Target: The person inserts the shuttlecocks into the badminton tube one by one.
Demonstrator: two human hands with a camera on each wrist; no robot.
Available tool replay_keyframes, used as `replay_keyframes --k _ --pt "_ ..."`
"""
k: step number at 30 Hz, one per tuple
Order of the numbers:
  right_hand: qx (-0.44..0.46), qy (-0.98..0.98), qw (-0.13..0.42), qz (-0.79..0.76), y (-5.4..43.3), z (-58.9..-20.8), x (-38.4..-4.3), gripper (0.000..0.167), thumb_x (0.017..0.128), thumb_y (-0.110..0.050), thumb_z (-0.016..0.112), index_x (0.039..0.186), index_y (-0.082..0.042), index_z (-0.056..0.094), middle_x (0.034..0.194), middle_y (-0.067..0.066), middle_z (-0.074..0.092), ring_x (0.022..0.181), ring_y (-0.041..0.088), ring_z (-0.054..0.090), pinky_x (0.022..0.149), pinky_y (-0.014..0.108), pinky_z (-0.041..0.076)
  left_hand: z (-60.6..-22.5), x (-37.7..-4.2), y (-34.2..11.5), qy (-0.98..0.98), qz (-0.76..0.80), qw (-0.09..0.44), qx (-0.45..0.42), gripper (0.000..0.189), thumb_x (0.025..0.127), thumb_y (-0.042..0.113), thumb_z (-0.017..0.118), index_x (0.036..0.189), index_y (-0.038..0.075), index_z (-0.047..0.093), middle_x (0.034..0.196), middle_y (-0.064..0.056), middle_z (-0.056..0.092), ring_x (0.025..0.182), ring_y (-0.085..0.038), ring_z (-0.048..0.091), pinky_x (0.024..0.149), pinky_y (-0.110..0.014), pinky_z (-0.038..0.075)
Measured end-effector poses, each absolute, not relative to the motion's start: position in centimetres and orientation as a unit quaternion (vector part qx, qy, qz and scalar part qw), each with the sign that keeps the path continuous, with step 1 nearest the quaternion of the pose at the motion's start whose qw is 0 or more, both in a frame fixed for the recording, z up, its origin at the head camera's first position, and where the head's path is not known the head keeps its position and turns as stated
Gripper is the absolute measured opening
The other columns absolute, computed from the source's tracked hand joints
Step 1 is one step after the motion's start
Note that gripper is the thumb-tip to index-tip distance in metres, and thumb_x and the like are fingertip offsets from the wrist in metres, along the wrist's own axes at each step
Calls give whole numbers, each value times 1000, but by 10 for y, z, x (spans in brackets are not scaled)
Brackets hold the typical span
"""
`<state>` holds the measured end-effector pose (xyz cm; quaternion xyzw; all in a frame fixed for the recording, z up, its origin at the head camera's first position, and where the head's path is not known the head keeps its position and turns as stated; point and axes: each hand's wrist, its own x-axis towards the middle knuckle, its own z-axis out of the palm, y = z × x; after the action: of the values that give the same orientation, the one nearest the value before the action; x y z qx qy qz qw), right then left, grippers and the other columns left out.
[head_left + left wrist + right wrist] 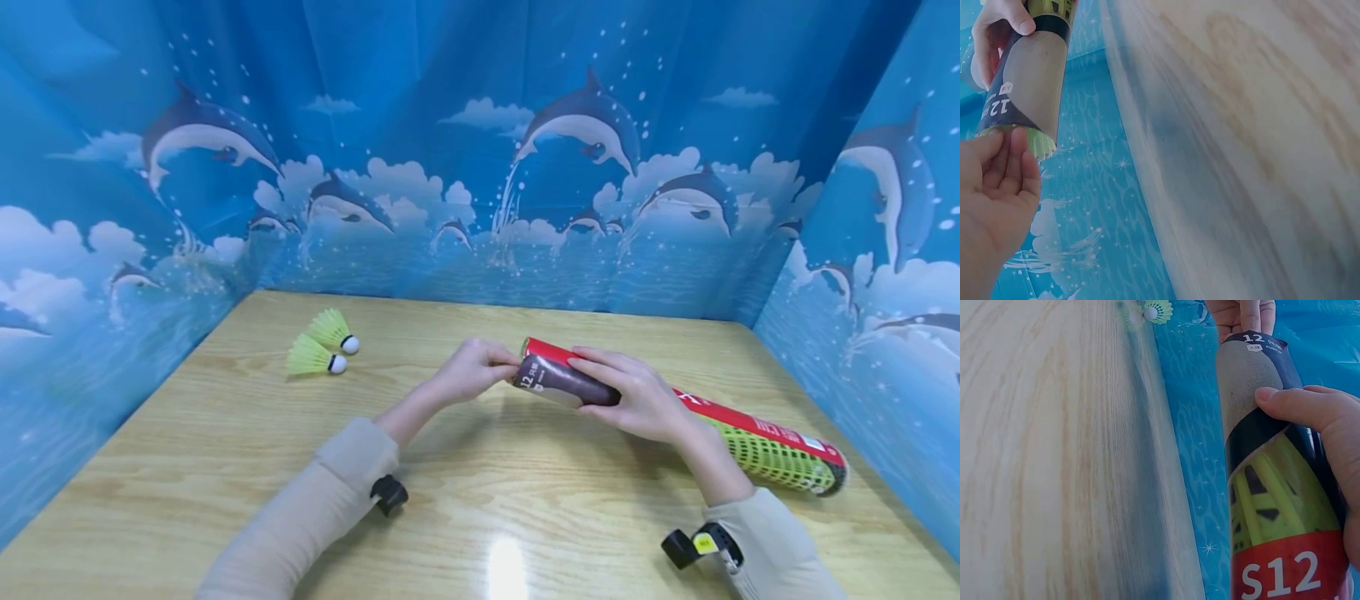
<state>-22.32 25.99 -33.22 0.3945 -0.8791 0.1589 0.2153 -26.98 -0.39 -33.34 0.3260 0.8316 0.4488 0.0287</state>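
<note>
My right hand (637, 396) grips a long tube of shuttlecocks (780, 446) near its left end. The tube has red and dark bands, and yellow-green skirts show through its clear part. That end is raised above the table, while the far end lies lower to the right. At the open mouth my left hand (476, 371) pinches the edge of a yellow-green shuttlecock (1041, 145), whose skirt rim peeks out of the tube. Its remaining part is hidden inside. In the right wrist view, the right thumb (1285, 403) presses along the tube's side.
Two yellow-green shuttlecocks, a nearer one (311, 357) and a farther one (330, 329), lie side by side at the back left of the wooden table (450, 517). A blue dolphin-print curtain (420, 108) stands behind the table and along its sides.
</note>
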Motion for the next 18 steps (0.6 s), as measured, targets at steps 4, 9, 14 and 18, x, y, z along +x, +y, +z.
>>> replay_keyframes --k 4,9,14,18 --pt "394 -879 216 159 260 -332 -223 71 66 -19 84 131 -17 55 132 11 52 112 31 53 83 49 48 -330 -270 -8 827 444 56 342 18 87 3 61 103 0 69 99 -14 68 83 -17 65 72 -25 53" --pt "395 -877 224 157 260 -334 -222 73 63 -18 86 129 -16 56 131 10 52 111 31 54 81 49 48 -326 -268 -15 831 432 80 342 22 91 10 58 109 4 68 106 -12 67 87 -18 64 71 -25 51" --pt "391 -880 222 156 259 -334 -222 73 63 -19 86 130 -16 55 132 9 52 111 31 54 82 50 48 -325 -269 -26 831 439 88 331 27 95 21 54 114 6 66 104 -8 68 94 -22 63 76 -31 51" --pt "396 -877 223 156 258 -333 -223 72 65 -20 85 130 -16 55 132 9 52 112 31 53 82 49 48 -322 -271 -40 835 441 73 321 30 95 26 52 112 6 67 96 -6 70 91 -22 63 76 -34 52"
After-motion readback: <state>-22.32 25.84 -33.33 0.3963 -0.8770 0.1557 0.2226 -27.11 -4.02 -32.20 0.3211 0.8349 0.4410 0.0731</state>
